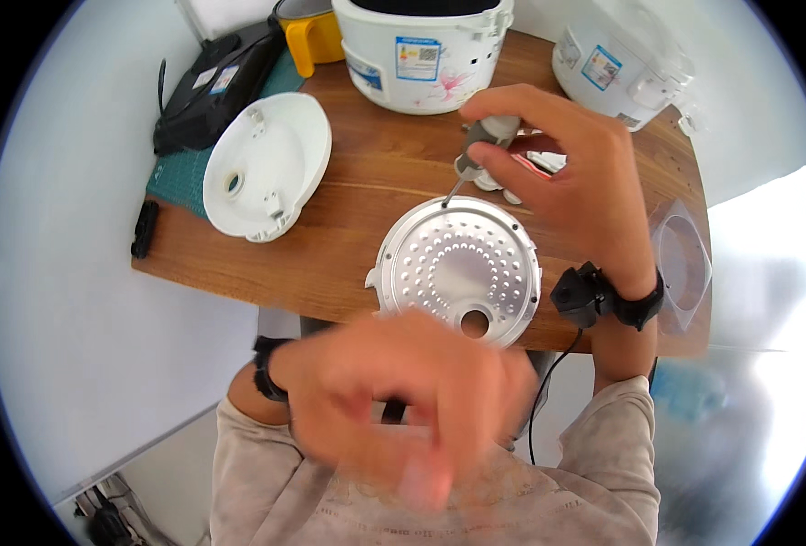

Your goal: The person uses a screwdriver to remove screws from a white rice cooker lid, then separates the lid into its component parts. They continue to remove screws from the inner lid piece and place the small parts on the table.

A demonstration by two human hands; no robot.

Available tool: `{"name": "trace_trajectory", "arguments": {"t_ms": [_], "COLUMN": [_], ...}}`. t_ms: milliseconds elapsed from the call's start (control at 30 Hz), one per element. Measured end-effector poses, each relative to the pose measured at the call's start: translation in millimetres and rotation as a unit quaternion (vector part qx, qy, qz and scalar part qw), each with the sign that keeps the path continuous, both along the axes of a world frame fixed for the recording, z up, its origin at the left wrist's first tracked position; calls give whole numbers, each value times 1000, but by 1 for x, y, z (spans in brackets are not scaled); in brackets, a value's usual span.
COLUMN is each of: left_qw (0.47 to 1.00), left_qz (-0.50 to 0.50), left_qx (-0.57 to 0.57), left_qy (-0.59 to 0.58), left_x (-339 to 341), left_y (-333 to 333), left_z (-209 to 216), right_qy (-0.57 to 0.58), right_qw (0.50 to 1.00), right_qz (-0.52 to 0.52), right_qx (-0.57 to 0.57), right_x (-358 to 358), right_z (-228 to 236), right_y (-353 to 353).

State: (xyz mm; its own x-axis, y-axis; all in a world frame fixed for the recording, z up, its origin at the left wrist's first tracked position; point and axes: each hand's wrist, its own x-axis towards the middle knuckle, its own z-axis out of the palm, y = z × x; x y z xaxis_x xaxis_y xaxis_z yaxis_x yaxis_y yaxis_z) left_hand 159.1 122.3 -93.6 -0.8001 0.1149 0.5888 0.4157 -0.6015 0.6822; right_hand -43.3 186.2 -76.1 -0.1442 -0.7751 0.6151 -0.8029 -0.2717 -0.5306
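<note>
My right hand (pixel 571 168) is closed around the grey handle of a screwdriver (pixel 468 166). The screwdriver stands tilted, its tip at a dark hole on the far rim of a round silver metal plate (pixel 462 268). Rings of small holes and one larger round opening mark this plate, which lies by the table's near edge. Close to the camera and blurred, my left hand (pixel 403 391) covers the plate's near edge from view. Its fingers are curled in; anything within them cannot be made out.
A white round cover (pixel 271 168) lies at the left, partly on a green mat (pixel 177 182). Behind stand a white rice cooker (pixel 426 64), a yellow-handled container (pixel 317 41) and a black device (pixel 212 86). Another white appliance (pixel 617 64) and a clear plastic piece (pixel 680 264) are right.
</note>
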Motion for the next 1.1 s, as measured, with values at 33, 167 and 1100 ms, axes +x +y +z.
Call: {"name": "trace_trajectory", "arguments": {"t_ms": [33,167,1100], "left_qw": [975,774,737], "left_qz": [129,338,366], "left_qx": [-123,-413,-524], "left_qy": [-130,-341,-220], "left_x": [5,-16,-45], "left_y": [-12,-56,-85], "left_z": [3,-50,-121], "right_qy": [-13,-1,-66], "right_qw": [1000,999,995], "right_qz": [4,-15,-52], "right_qx": [6,51,54], "right_x": [2,3,29], "right_z": [2,3,1], "right_y": [-2,1,-2]}}
